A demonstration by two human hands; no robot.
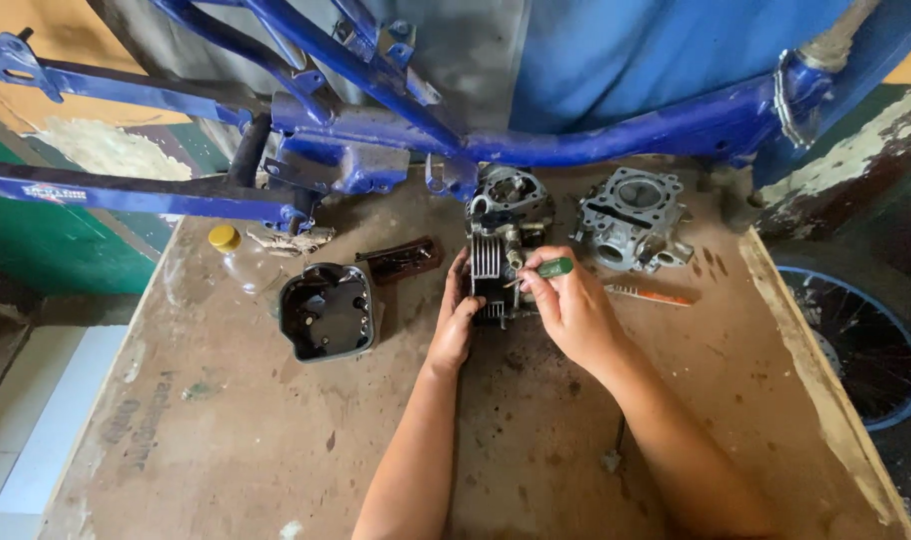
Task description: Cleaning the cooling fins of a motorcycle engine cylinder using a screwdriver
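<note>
A finned grey engine cylinder head point(496, 255) stands on the brown wooden workbench point(256, 430) near its far middle. My left hand point(456, 315) grips its left side and steadies it. My right hand point(568, 305) holds a green-handled screwdriver point(548, 269), with the tip pointing left into the part's right side. Both forearms reach in from the bottom edge.
A second grey engine casting point(631, 217) sits to the right, an orange-handled tool point(648, 294) beside it. A black cover point(328, 310), a dark red piece point(404, 258) and a yellow-capped bottle point(238, 256) lie left. A blue motorcycle frame point(376, 90) spans the back; a spoked wheel point(866, 340) stands right.
</note>
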